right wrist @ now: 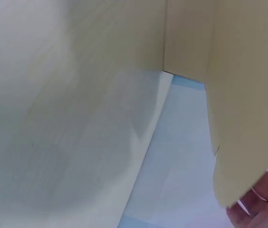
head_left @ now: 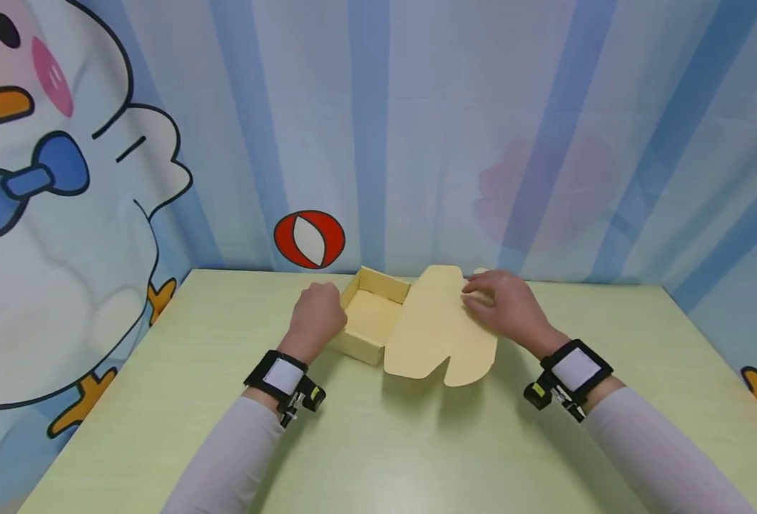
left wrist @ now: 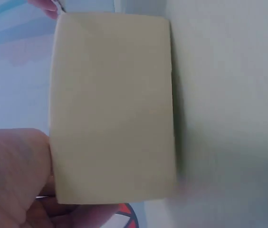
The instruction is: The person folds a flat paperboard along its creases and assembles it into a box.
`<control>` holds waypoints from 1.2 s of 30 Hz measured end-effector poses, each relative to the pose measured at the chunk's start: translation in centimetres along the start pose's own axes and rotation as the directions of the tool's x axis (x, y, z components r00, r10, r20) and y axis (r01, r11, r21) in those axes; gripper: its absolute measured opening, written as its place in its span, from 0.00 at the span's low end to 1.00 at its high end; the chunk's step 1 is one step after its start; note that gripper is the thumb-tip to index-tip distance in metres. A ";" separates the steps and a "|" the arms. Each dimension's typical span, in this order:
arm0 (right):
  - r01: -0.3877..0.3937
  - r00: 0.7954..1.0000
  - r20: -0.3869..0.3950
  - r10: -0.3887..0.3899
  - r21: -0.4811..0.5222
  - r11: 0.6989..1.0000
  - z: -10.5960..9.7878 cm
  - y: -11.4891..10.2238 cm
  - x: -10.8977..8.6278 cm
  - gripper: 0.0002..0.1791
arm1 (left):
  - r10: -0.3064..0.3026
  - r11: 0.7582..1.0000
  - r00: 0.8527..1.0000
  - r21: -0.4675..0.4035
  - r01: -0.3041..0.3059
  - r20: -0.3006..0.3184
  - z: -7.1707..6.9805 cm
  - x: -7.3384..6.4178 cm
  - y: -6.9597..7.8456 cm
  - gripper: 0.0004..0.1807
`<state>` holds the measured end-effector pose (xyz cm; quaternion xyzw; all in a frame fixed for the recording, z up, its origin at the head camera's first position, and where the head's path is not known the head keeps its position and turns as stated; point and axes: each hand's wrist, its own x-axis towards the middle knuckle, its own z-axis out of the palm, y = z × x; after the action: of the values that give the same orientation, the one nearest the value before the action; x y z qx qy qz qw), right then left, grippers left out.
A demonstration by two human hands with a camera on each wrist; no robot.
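A pale yellow cardboard box (head_left: 360, 348) stands low on the table, its inside bare where it shows. Its hinged lid (head_left: 439, 321) is swung out to the right, with rounded flaps and a notch at its near edge. My left hand (head_left: 317, 314) grips the box's left wall; in the left wrist view its thumb lies by the upper edge and its fingers go behind the box. At the lid's right edge, my right hand (head_left: 506, 307) holds the card with bent fingers. The right wrist view shows those fingers partly behind the lid.
The box sits near the back of a light green table (head_left: 378, 457). Behind hangs a blue striped curtain (head_left: 429, 143) printed with a duck and a red and white ball (head_left: 310, 239). Both wrists carry strapped cameras.
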<state>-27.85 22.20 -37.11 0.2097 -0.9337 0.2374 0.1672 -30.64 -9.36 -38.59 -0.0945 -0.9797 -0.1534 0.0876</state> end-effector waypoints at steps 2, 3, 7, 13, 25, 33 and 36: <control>-0.010 0.999 -0.042 0.011 0.034 0.999 -0.3 0.2 0.0 0.12 | -0.022 0.999 1.000 -0.041 0.023 0.022 0.1 -0.2 -0.4 0.08; -0.017 0.998 -0.063 0.021 0.054 0.998 -0.4 0.2 0.0 0.12 | -0.026 0.998 0.999 -0.056 0.028 0.028 0.2 -0.3 -0.6 0.04; -0.089 0.989 -0.101 0.104 0.141 0.986 -0.7 0.3 -0.2 0.14 | -0.039 0.996 0.998 -0.074 0.043 0.052 0.2 -0.7 -0.7 0.28; -0.251 0.962 -0.024 0.271 0.304 0.919 -1.0 0.8 -0.1 0.20 | -0.060 0.994 0.986 -0.078 0.073 0.157 -0.2 -1.3 0.1 0.27; -0.343 0.937 0.097 0.335 0.439 0.830 -3.0 1.2 1.2 0.21 | 0.152 0.986 0.975 0.091 -0.138 -0.164 0.1 -0.6 0.1 0.18; -0.342 0.937 0.110 0.330 0.468 0.815 -2.9 0.7 1.6 0.22 | 0.246 0.968 0.969 0.067 -0.244 -0.033 0.6 1.3 -0.7 0.22; -0.345 0.937 0.131 0.323 0.484 0.804 -3.0 0.6 1.7 0.21 | 0.240 0.968 0.970 0.094 -0.235 -0.045 1.1 1.4 -0.9 0.09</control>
<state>-28.95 23.64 -34.14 0.0831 -0.8656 0.4919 0.0430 -32.33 -9.63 -39.61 -0.2027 -0.9643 -0.1012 0.1369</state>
